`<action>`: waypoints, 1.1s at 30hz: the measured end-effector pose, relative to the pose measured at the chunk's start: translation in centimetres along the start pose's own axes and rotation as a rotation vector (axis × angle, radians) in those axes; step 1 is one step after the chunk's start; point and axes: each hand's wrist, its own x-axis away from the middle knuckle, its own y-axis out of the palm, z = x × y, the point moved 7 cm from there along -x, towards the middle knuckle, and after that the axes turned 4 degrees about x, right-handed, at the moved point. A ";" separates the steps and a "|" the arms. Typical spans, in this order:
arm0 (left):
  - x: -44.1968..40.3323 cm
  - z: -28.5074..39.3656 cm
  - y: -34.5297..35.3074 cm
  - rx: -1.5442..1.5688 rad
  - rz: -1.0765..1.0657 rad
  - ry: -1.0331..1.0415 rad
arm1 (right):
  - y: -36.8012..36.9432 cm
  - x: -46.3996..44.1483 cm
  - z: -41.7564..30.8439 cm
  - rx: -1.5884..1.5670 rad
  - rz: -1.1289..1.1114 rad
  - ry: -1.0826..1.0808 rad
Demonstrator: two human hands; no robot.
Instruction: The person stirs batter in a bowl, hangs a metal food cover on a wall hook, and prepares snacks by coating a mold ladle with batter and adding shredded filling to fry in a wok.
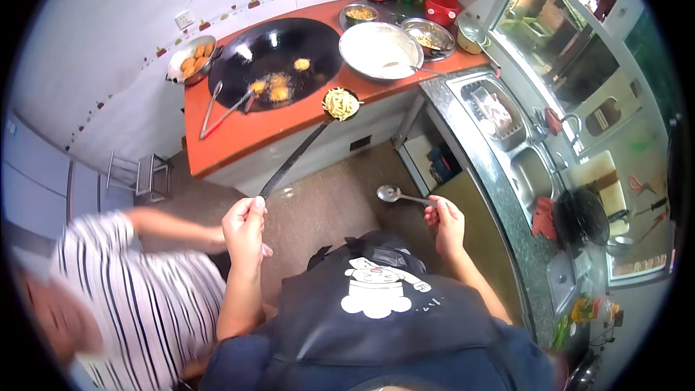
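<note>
My left hand [245,230] is closed round the dark handle of a long ladle [293,158]. Shredded food [340,103] fills the ladle's bowl, which is held over the front edge of the orange counter [253,135], beside the large black wok [228,65]. In the wok's oil are several golden pieces [278,90], and one more fritter [302,64] lies apart to the right. My right hand [446,224] grips the end of a metal spoon [389,193], held over the floor in front of the apron.
A person in a striped shirt [145,297] is close on my left. Red-handled tongs [217,122] rest at the wok's left edge, near a bowl of fried pieces [194,59]. A large white basin [381,51] stands right of the wok. The sink [532,174] is at right.
</note>
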 end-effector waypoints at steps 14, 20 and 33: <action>-24.4 -0.6 13.2 -0.031 0.114 -0.127 | 11.1 -55.0 -7.8 0.410 0.068 -0.216; -29.6 1.2 16.4 -0.295 0.169 -0.183 | 15.5 -62.5 -5.6 0.600 -0.040 -0.091; -37.7 1.3 17.4 -0.377 0.023 -0.208 | 10.7 -63.7 -3.9 -0.001 0.145 0.209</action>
